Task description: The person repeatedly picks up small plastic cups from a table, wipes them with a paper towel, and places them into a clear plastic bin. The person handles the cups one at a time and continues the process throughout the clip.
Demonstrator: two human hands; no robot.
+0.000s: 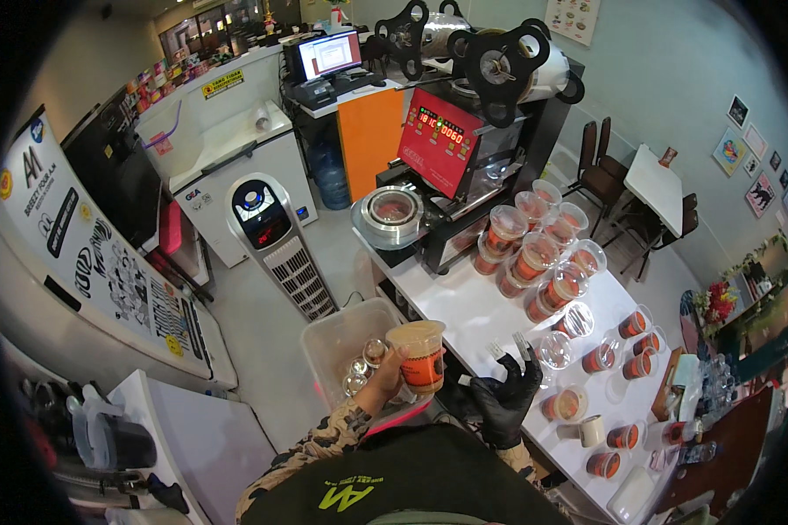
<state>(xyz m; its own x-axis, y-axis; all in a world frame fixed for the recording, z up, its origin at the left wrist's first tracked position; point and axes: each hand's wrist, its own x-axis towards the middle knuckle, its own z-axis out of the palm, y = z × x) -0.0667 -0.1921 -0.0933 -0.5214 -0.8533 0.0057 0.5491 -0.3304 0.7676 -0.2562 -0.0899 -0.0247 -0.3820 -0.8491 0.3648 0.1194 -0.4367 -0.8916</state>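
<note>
My left hand [383, 381] is wrapped round a clear plastic cup [422, 360] with an orange band and a tan drink inside. The cup is held upright over the edge of a translucent plastic bin [318, 348], where several round, shiny things [356, 374] lie. In a black glove, my right hand [506, 404] is raised by the table's near edge with its fingers apart. Whitish, see-through bits show at its fingertips; what they are I cannot make out. Just beyond that hand stand cups with clear tops [554, 350] on the white table [464, 306].
A cup-sealing machine [442, 144] with a red panel, film rolls and a round metal holder [392, 208] stands at the table's far end. Stacked cups [534, 254] crowd beside it. A tower fan [276, 245], a chest freezer [245, 166] and a fridge [105, 254] stand to the left.
</note>
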